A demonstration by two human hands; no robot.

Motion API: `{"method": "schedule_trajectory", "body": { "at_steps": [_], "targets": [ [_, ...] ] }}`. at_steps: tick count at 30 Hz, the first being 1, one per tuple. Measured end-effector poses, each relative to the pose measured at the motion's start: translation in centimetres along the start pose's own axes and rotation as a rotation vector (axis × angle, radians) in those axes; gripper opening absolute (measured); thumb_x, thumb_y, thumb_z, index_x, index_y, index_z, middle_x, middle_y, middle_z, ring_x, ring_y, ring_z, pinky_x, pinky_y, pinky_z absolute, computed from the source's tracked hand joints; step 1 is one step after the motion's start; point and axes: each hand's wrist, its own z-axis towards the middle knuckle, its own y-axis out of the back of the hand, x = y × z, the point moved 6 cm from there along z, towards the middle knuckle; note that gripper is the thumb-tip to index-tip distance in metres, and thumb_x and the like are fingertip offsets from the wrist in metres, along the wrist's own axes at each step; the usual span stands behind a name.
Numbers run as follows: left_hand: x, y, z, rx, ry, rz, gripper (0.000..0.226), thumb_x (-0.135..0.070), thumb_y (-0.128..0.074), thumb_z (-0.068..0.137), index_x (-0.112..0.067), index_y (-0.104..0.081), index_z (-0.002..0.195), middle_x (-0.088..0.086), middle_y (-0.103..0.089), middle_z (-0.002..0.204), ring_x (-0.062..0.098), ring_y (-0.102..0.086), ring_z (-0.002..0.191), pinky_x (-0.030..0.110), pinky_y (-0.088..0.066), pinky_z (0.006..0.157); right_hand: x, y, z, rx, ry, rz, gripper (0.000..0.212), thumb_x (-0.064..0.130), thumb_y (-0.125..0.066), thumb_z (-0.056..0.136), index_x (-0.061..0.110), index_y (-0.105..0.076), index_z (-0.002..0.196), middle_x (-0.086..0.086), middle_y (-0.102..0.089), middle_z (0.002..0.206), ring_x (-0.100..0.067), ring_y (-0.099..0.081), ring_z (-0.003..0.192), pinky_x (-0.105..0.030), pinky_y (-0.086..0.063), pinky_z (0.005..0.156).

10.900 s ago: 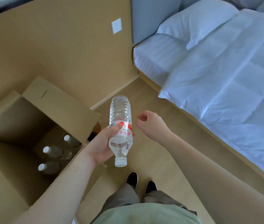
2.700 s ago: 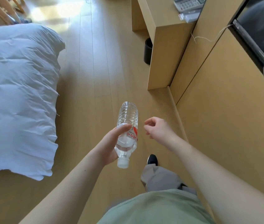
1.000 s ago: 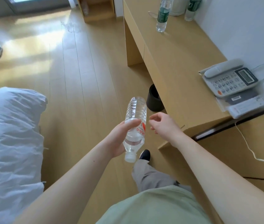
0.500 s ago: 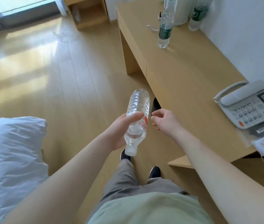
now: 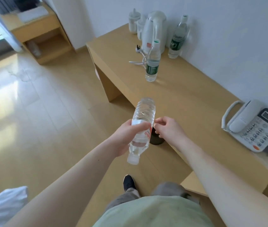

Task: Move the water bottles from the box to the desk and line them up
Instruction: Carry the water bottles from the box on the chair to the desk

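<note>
My left hand [image 5: 126, 136] is wrapped around the middle of a clear plastic water bottle [image 5: 140, 128], thumb across its red-and-white label, fingers curled behind it. The bottle is ribbed along its upper body, smooth near the neck, and I hold it tilted with the white screw cap pointing down toward me and its base pointing at the desk [image 5: 187, 102]; it hangs in the air over the floor [image 5: 39, 120], just short of the desk's front edge. My right hand [image 5: 167, 128] hovers beside it, fingers loosely curled and holding nothing, the fingertips close to the bottle's side; whether they touch it I cannot tell. The desk is pale, matte wood-grain board with square edges. On it stand two upright clear bottles with dark green labels: one [image 5: 153, 63] out toward the middle with a green-and-white cap, the other [image 5: 177, 38] back against the white wall. Between them rises one glossy white kettle [image 5: 153, 31], rounded, with its white cord [image 5: 138, 61] and plug trailing over the desktop. Behind the kettle are two small whitish containers [image 5: 134, 22], blurred. At the right sits one grey-white corded telephone [image 5: 253, 126] with a keypad and small display. A dark cylindrical bin [image 5: 157, 140] stands on the floor under the desk edge, partly hidden by my hands. The floor is shiny light wooden planking.
</note>
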Motion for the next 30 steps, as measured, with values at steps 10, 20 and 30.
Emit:
{"method": "schedule_trajectory", "body": {
  "at_steps": [10, 20, 30],
  "targets": [
    [-6.6, 2.9, 6.7, 0.113, 0.043, 0.127, 0.045, -0.036, -0.075, 0.082, -0.013, -0.064, 0.119, 0.010, -0.069, 0.097, 0.026, -0.068, 0.084, 0.040, -0.057, 0.077, 3.0, 2.2, 5.6, -0.147, -0.064, 0.073, 0.010, 0.028, -0.058, 0.088, 0.029, -0.061, 0.097, 0.001, -0.068, 0.101, -0.021, -0.066, 0.097, -0.047, -0.054, 0.091],
    [-13.0, 1.4, 14.3, -0.025, 0.037, 0.562, 0.052, -0.047, -0.081, 0.064, -0.028, -0.060, 0.108, 0.000, -0.074, 0.096, 0.016, -0.074, 0.080, 0.037, -0.064, 0.072, 3.4, 7.7, 12.3, -0.242, -0.095, 0.190, 0.011, 0.027, -0.056, 0.085, 0.029, -0.062, 0.094, 0.003, -0.069, 0.091, -0.019, -0.066, 0.090, -0.047, -0.055, 0.087],
    [-18.4, -3.0, 20.6, 0.066, -0.017, 1.146, 0.097, -0.052, -0.074, 0.064, -0.037, -0.032, 0.151, -0.005, -0.059, 0.133, 0.020, -0.062, 0.111, 0.041, -0.055, 0.091, 1.3, 12.7, 15.8, -0.296, -0.161, 0.265, 0.015, 0.033, -0.054, 0.087, 0.030, -0.061, 0.100, 0.007, -0.068, 0.095, -0.015, -0.067, 0.089, -0.043, -0.057, 0.086]
  ]
}}
